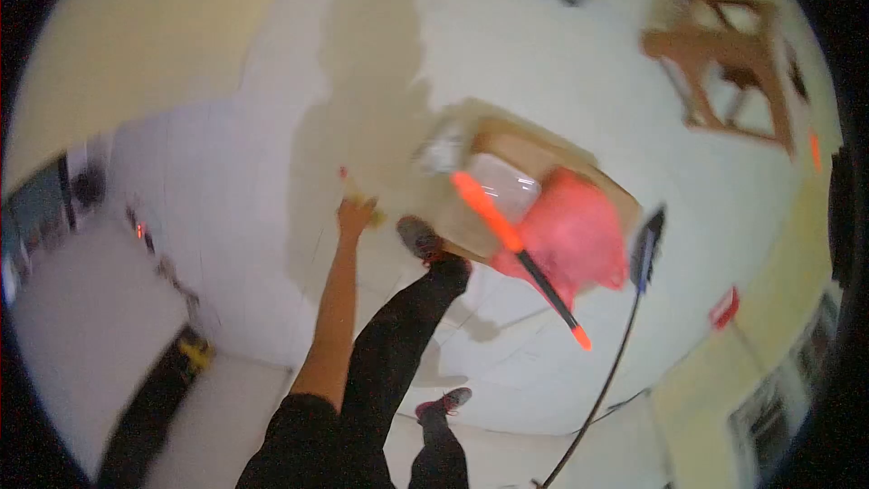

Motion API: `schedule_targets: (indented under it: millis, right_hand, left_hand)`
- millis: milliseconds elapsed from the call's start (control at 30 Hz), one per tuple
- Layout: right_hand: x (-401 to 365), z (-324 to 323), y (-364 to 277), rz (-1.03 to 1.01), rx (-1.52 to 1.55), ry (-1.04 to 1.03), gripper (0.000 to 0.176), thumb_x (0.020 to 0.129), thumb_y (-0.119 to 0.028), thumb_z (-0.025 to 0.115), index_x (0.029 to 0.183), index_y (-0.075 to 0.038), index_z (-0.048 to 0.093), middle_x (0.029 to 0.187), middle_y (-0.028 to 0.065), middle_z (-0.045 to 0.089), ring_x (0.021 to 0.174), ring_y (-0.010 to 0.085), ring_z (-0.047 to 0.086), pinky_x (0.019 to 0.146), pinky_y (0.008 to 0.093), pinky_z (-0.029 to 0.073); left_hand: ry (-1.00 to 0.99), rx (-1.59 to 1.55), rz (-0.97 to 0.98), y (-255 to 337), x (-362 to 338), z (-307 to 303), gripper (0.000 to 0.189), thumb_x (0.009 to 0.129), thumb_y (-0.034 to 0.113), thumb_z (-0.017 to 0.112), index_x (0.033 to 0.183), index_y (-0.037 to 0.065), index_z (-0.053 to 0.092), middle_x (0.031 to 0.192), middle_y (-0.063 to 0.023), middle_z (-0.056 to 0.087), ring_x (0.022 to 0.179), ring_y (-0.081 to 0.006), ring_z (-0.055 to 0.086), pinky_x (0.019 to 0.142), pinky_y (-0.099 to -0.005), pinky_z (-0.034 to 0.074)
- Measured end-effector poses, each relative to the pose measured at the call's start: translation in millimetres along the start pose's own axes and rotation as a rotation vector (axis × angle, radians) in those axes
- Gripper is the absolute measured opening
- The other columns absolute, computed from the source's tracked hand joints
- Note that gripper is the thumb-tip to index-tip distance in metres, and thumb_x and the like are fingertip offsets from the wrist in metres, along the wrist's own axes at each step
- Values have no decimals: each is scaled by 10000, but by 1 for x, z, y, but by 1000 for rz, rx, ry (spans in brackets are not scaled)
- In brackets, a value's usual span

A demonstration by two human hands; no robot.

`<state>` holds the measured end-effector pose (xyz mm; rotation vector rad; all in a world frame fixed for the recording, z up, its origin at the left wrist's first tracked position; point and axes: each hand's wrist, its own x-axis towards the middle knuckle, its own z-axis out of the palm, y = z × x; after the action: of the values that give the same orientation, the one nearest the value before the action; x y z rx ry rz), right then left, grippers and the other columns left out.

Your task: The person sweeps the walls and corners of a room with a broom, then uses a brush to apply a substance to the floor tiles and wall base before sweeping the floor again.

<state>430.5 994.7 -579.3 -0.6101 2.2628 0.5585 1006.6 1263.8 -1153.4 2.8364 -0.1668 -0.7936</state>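
My left hand [356,215] reaches out over the pale floor at the end of a bare forearm. Its fingers look closed around a slim, pale, red-tipped item [344,176]; blur hides its kind. A yellowish patch shows beside the hand. Just right of it is a dark shoe [419,237] on my leg. Farther right, an open cardboard box [520,138] holds a clear plastic container [500,188] and a pink plastic bag [575,234]. An orange-and-black stick [523,256] crosses in front of the bag. My right hand is out of view.
A wooden stool [697,47] is at upper right. A dark-headed tool with a long handle [644,249] stands right of the box, with a red dustpan-like object [724,308] beyond. A long black object with a yellow part [195,353] lies at lower left.
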Motion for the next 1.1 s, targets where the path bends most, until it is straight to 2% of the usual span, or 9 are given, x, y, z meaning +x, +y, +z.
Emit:
schedule_targets:
  millis: [133, 167, 233, 333, 467, 567, 700, 833, 1100]
  right_hand:
    - [0, 1, 34, -218, 313, -65, 326, 923, -350, 474, 858, -73, 633, 509, -3, 418, 378, 99, 346, 360, 270, 291]
    - [7, 0, 43, -177, 470, -88, 244, 879, -292, 576, 833, -55, 610, 543, 6, 478, 404, 96, 391, 361, 268, 308]
    - [-13, -10, 57, -163, 559, -74, 296, 881, -313, 589, 823, -25, 630, 535, -11, 455, 404, 65, 368, 357, 226, 280]
    - [5, -24, 117, -190, 714, -140, 266, 854, -281, 626, 782, -26, 641, 572, -8, 498, 437, 85, 421, 382, 246, 320]
    - [5, -116, 175, -338, 719, -282, 351, 845, -359, 616, 759, -18, 628, 583, 26, 515, 482, 127, 491, 430, 290, 383]
    - [13, -182, 222, -540, 609, -185, 663, 857, -562, 454, 1129, 35, 546, 1045, 313, 597, 1045, 443, 563, 907, 467, 430]
    - [12, -303, 319, -519, 737, -153, 920, 850, -674, 332, 1369, 83, 268, 1165, 366, 517, 1112, 478, 509, 973, 473, 391]
    - [17, -402, 405, -420, 876, -58, 959, 838, -735, 294, 1316, 94, 362, 1094, 349, 563, 1068, 457, 542, 928, 471, 417]
    - [96, -523, 535, -356, 1287, -174, 840, 838, -744, 291, 1046, 23, 564, 727, 113, 622, 566, 199, 603, 482, 319, 459]
  left_hand:
    - [-139, 464, 835, 24, -132, -54, 243, 806, 234, 637, 1029, 138, 618, 799, -100, 609, 731, -308, 593, 634, -462, 466]
    - [-432, -23, 151, 83, -177, -106, 192, 843, 291, 566, 927, 125, 613, 830, -84, 636, 731, -250, 617, 599, -422, 474]
    - [-569, -644, -168, 141, -266, -157, 291, 912, 294, 560, 1004, 19, 578, 800, -102, 608, 638, -200, 617, 557, -339, 509]
    - [-848, -707, -96, 212, -376, -223, 288, 883, 268, 548, 1064, 47, 589, 845, -81, 577, 762, -240, 628, 616, -384, 535]
    - [-920, -594, 299, 352, -573, -260, 395, 850, 312, 515, 1118, 31, 584, 907, -76, 587, 788, -194, 590, 680, -343, 513]
    - [-1267, -635, 444, 444, -736, -257, 427, 836, 303, 523, 1133, 1, 579, 871, -49, 584, 772, -156, 570, 714, -306, 479]
    - [-1176, -189, 1402, 527, -989, -223, 356, 846, 320, 495, 980, 8, 603, 868, -116, 598, 779, -264, 573, 724, -344, 453]
    - [-1366, 418, 2092, 560, -1149, -170, 386, 829, 340, 493, 986, 0, 587, 945, -198, 596, 930, -371, 552, 836, -414, 429]
    - [-1780, 875, 2318, 555, -1352, -70, 463, 850, 380, 491, 1126, 9, 522, 1097, -218, 570, 1014, -399, 535, 852, -437, 427]
